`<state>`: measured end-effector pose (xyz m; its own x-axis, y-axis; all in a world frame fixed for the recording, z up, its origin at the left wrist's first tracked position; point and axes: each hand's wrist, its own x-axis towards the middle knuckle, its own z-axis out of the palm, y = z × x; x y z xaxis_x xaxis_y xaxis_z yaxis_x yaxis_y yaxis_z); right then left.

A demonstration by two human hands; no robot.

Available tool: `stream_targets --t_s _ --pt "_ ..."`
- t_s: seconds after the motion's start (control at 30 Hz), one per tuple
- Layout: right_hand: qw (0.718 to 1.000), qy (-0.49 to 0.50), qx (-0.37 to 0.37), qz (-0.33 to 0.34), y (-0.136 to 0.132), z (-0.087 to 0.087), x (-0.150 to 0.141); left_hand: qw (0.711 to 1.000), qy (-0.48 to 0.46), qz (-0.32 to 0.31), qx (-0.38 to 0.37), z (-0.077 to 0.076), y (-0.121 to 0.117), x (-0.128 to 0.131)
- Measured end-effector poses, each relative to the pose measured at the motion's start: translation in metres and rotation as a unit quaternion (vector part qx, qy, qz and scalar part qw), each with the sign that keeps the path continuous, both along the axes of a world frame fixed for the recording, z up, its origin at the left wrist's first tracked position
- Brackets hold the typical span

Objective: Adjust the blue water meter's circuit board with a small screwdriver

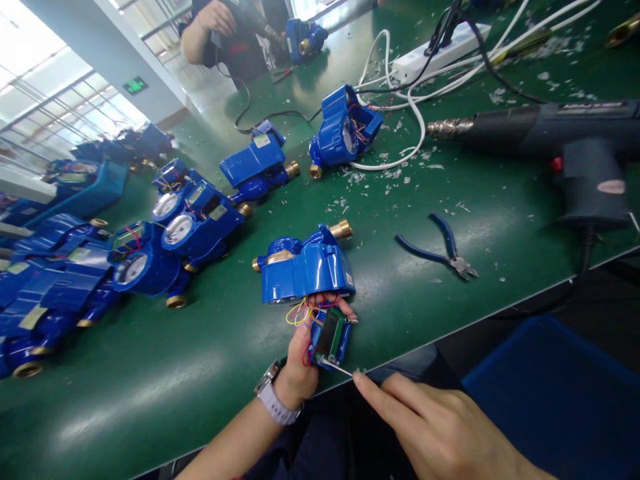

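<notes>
My left hand (301,363), with a watch on its wrist, is closed around a small blue housing (344,343) that holds a green circuit board with a dark display (328,333). Thin coloured wires (299,311) run from it to a blue water meter (305,270) with brass ends, lying just beyond on the table. My right hand (430,420) grips a thin-shafted metal tool (339,369), its handle hidden in the fingers. The tip of that tool reaches the near edge of the circuit board; whether it touches is too small to tell.
Blue diagonal cutters (445,253) and a heat gun (545,130) lie to the right on the green table (200,373). More water meters (137,263) crowd the left. A white power strip (440,53), cables and scraps lie farther back. Across the table is another person (240,40).
</notes>
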<state>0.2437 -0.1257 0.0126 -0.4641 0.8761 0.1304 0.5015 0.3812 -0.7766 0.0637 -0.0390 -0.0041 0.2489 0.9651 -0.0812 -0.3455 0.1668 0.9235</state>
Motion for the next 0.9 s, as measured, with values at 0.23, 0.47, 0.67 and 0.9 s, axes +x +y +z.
stream_targets --t_s 0.23,0.47,0.67,0.9 --pt "0.968 0.156 -0.195 -0.029 0.007 0.005 -0.011 1.000 0.016 0.013 -0.018 0.000 0.002 -0.002" --pt "0.988 0.149 -0.039 -0.003 0.007 -0.018 -0.017 0.999 0.020 0.025 -0.028 0.004 0.003 0.000" --pt "0.949 0.247 -0.191 -0.044 0.004 -0.016 -0.023 0.999 0.011 0.020 -0.034 0.007 0.004 0.002" --pt "0.995 0.029 -0.072 0.066 0.017 -0.016 -0.027 1.000 0.006 -0.018 -0.024 0.008 0.000 0.002"
